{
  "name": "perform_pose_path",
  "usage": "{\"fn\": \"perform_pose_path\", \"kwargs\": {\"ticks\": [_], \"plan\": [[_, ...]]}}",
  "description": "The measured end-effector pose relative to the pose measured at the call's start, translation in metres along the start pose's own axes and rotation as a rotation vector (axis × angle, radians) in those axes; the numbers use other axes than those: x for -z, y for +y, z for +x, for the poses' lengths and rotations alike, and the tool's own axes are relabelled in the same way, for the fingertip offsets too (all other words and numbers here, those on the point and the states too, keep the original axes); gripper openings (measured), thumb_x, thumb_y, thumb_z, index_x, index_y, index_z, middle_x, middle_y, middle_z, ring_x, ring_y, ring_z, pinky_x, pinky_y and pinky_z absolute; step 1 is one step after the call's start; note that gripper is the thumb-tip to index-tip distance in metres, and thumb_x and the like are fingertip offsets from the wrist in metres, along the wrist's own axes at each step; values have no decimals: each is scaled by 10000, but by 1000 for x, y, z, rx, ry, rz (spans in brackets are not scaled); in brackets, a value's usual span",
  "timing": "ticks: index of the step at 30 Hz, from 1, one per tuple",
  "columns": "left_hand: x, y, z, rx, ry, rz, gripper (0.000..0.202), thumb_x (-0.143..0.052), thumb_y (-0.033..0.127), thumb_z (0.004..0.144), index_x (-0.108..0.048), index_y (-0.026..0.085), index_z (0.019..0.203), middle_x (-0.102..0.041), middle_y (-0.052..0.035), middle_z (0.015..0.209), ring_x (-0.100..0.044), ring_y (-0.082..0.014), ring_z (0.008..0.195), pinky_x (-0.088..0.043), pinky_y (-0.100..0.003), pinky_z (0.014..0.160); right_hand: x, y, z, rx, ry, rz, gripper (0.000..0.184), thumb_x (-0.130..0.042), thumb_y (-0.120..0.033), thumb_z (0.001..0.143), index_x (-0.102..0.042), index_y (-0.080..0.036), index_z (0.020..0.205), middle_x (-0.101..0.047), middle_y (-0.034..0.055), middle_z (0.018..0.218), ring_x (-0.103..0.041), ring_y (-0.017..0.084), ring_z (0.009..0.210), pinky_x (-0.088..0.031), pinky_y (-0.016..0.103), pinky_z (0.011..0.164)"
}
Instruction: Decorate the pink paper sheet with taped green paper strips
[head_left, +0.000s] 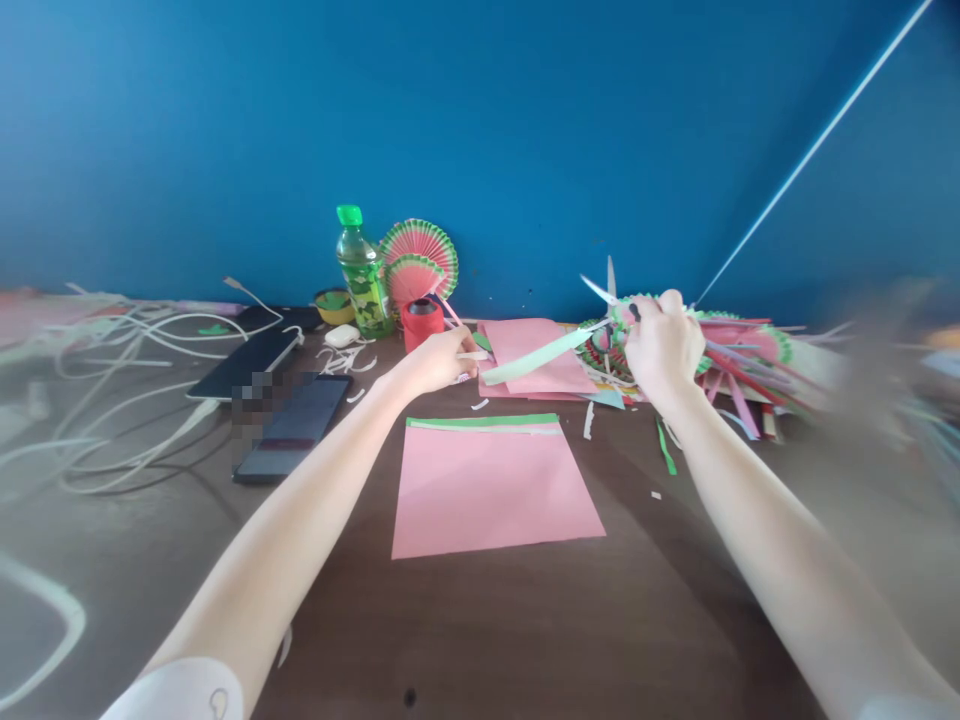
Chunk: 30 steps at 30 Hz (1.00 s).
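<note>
My right hand (664, 345) is closed round a pair of scissors (600, 288), whose blades point up and left, spread apart. A pale green paper strip (536, 358) slants from near that hand down to the left, over pink sheets; what grips its upper end is not clear. My left hand (444, 362) is at the back, beside a red roll-shaped object (422, 323), with its fingers bent together; what they hold is hard to make out. In front of both hands lies a pink paper sheet (491, 490) with a green strip (480, 421) along its far edge.
Pleated pink and green paper fans (420, 250) lean on the blue wall by a green-capped bottle (362, 275). A phone (296, 430), a dark device (247, 362) and white cables (97, 440) lie left. More fans and paper strips (739, 365) are heaped right. Scraps are scattered about.
</note>
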<state>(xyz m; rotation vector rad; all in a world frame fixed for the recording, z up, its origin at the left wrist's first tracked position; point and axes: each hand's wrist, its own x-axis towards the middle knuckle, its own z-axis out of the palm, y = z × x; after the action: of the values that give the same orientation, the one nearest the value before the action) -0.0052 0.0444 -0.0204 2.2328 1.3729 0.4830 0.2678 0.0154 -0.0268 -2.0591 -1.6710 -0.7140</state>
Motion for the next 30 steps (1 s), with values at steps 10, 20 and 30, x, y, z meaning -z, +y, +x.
{"fn": "perform_pose_path", "kwargs": {"ticks": [10,20,30], "plan": [[2,0,-1,15,-8,-32,126,-509,281,733,-491,180,806,-641,-28,730,-540,-120,548,-344,-217,489,12,9,3,-133,65,239,405,-317,-172,822,-469,-146,1196,-421,176,1095,-504,284,896,-341,406,759],[8,-4,0,-67,-155,-30,234,-540,325,696,-494,193,883,-643,-17,822,-576,-151,661,-365,-209,492,2,2,9,86,-476,798,363,-503,-171,660,-612,-168,1007,-627,58,814,-578,205,715,-430,320,667],[14,4,-7,-78,-207,4,217,-523,348,719,-503,204,879,-640,6,772,-563,-128,623,-354,-196,490,13,-11,0,97,-985,1238,342,-489,-321,740,-586,-147,1018,-598,68,865,-493,135,655,-378,245,554]]}}
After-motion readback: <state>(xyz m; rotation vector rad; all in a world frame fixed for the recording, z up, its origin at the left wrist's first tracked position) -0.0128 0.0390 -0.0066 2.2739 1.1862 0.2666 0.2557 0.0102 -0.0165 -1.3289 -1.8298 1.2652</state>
